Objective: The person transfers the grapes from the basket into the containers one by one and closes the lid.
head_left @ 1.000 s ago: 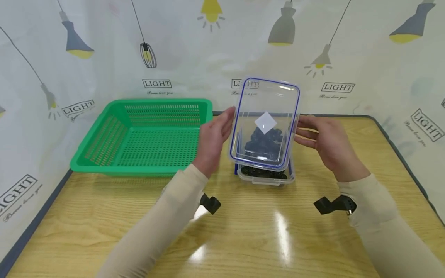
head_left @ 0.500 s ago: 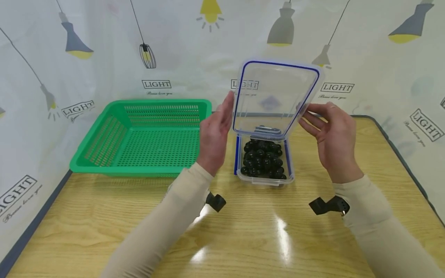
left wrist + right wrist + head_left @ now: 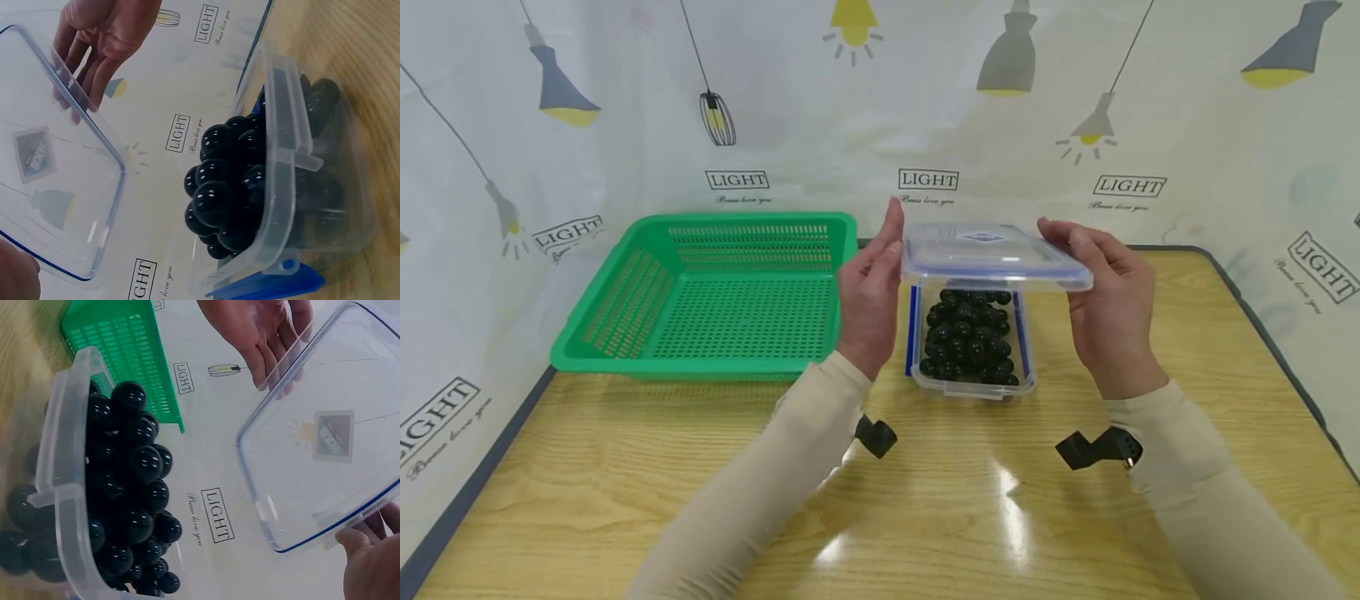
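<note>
A clear plastic lid [image 3: 962, 250] with a blue seal is held up nearly level above and behind a food container [image 3: 973, 389]. At its left edge my left hand [image 3: 870, 304] rests with the fingers rather straight, the index pointing up. My right hand [image 3: 1112, 312] pinches the right edge between thumb and fingers. A pale square label [image 3: 334, 436] sits on the lid. Heaped in the uncovered container are black grapes [image 3: 966, 333], round and shiny. Blue clips show on the container's sides, one blue clip [image 3: 269, 284] hanging down in the left wrist view.
A green slotted basket [image 3: 617, 362] stands left of the container, close behind my left hand. Both stand on a wood-grain table [image 3: 925, 500]. A lamp-patterned backdrop [image 3: 820, 117] rises at the table's far edge.
The lid has lifted off from in front of the container and tipped from upright to nearly flat, uncovering the grapes. Both hands have turned with it, the right rising slightly. Container and basket stay put.
</note>
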